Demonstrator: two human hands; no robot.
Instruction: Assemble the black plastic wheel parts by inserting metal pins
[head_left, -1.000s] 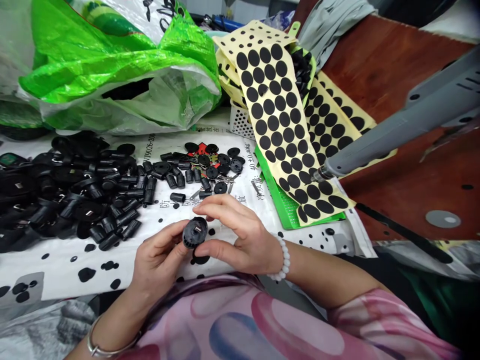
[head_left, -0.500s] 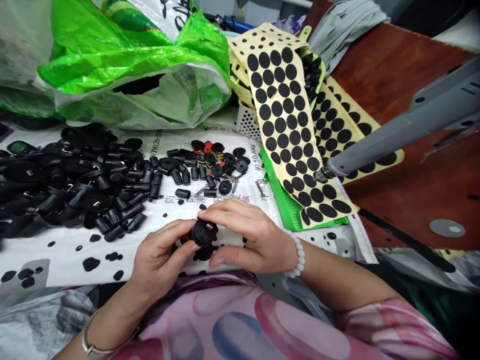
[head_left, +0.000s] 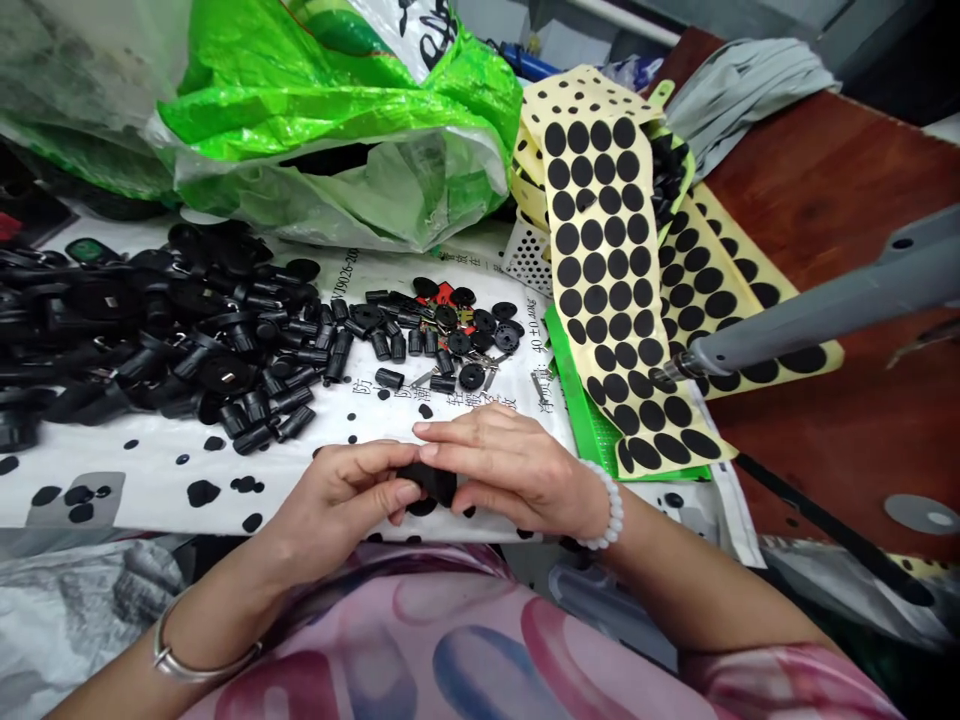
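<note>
Pinching black plastic part (head_left: 429, 483) between left hand (head_left: 341, 498) and right hand (head_left: 510, 470)

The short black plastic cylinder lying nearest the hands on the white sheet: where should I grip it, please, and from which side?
Pinch the cylinder's curved barrel from the near side: it lies flat, other black parts crowd behind it.

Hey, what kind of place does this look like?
Probably a small hand-assembly workshop: a heap of black plastic parts, sheets of black adhesive dots, and a grey handheld tool.
</note>
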